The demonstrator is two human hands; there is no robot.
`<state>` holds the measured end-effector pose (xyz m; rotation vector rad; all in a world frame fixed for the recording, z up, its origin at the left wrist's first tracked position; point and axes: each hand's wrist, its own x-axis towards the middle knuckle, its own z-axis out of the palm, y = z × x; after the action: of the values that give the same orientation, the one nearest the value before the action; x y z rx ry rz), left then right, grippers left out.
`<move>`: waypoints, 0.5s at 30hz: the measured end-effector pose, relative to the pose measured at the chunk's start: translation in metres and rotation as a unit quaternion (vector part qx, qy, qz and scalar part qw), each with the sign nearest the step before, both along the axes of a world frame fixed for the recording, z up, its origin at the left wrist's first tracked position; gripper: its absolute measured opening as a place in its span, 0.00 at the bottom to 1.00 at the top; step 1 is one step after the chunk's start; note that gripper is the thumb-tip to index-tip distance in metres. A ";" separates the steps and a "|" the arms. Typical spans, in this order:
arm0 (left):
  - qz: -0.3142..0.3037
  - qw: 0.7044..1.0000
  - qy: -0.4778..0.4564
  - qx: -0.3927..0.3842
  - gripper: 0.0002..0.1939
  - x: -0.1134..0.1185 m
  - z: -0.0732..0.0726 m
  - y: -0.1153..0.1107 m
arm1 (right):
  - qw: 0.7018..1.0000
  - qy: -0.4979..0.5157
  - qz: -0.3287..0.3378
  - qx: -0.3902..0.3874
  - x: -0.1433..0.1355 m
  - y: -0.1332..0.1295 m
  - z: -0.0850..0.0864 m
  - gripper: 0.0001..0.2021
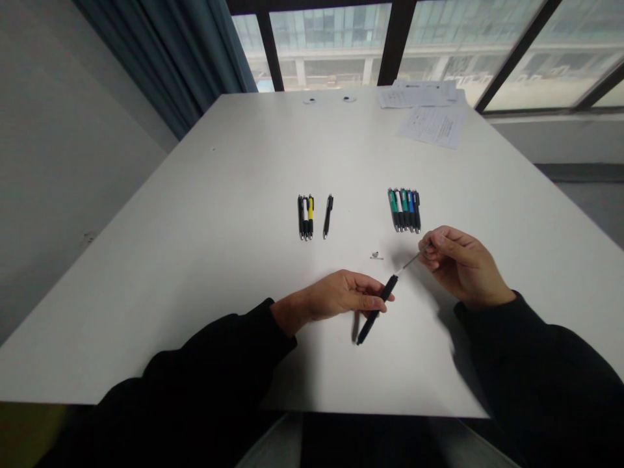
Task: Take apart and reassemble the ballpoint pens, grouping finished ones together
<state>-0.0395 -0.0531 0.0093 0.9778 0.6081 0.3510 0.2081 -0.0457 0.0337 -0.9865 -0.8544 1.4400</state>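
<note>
My left hand (348,296) grips a black pen barrel (376,313), tilted with its open end up and to the right. Between the fingertips of my right hand (458,260) is a thin pen refill (413,258). The refill's lower end meets the mouth of the barrel; how far it sits inside I cannot tell. On the white table (253,260), just beyond the barrel, lie a small metal pen tip (375,254) and a thin piece next to it, perhaps a spring.
Several pens (306,218) lie side by side left of centre, with a single black pen (328,216) beside them. Another row of pens (404,210) is beyond my right hand. Printed papers (431,123) and two round grommets (349,99) are at the far edge.
</note>
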 end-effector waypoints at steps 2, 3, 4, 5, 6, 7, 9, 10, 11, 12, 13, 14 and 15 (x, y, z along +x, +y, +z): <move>-0.001 1.000 -0.004 -0.002 0.22 0.000 0.000 0.000 | 1.000 0.004 0.004 0.001 0.000 0.000 0.000 0.13; -0.001 1.000 -0.007 -0.002 0.22 0.000 -0.001 0.000 | 1.000 0.006 0.004 0.001 0.000 0.000 0.000 0.13; -0.001 1.000 -0.009 -0.003 0.22 0.000 -0.001 -0.001 | 1.000 0.009 0.002 -0.002 0.000 0.000 0.000 0.13; 0.000 1.000 -0.012 -0.004 0.22 0.000 -0.001 -0.001 | 1.000 0.011 0.000 -0.005 0.000 0.000 0.000 0.13; 0.001 1.000 -0.013 -0.006 0.22 0.000 -0.002 -0.001 | 1.000 0.012 -0.002 -0.009 0.001 0.000 0.000 0.13; 0.002 1.000 -0.014 -0.010 0.22 0.000 -0.002 -0.001 | 1.000 0.012 -0.004 -0.013 0.001 0.000 0.000 0.13; 0.003 1.000 -0.015 -0.015 0.23 0.000 -0.001 -0.001 | 1.000 0.013 -0.003 -0.015 0.001 0.000 0.000 0.13; 0.003 1.000 -0.014 -0.015 0.23 0.000 -0.001 -0.001 | 1.000 0.012 -0.001 -0.014 0.001 0.000 0.000 0.13; 0.003 1.000 -0.014 -0.015 0.23 0.000 0.000 -0.001 | 1.000 0.012 0.002 -0.011 0.001 0.000 0.000 0.13; 0.003 1.000 -0.013 -0.013 0.23 0.000 0.000 -0.001 | 1.000 0.010 0.005 -0.008 0.001 0.000 0.000 0.12; 0.004 1.000 -0.013 -0.012 0.23 0.000 0.000 -0.001 | 1.000 0.007 0.008 -0.004 0.000 0.000 0.000 0.12; 0.004 1.000 -0.012 -0.011 0.23 0.000 0.000 -0.001 | 1.000 0.002 0.011 -0.002 0.000 0.000 0.000 0.12; 0.002 1.000 -0.011 -0.012 0.23 0.000 0.000 0.000 | 1.000 -0.003 0.015 0.000 -0.001 0.000 0.000 0.12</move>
<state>-0.0394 -0.0536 0.0096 0.9483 0.5929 0.3579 0.2073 -0.0460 0.0338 -0.9817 -0.8775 1.4622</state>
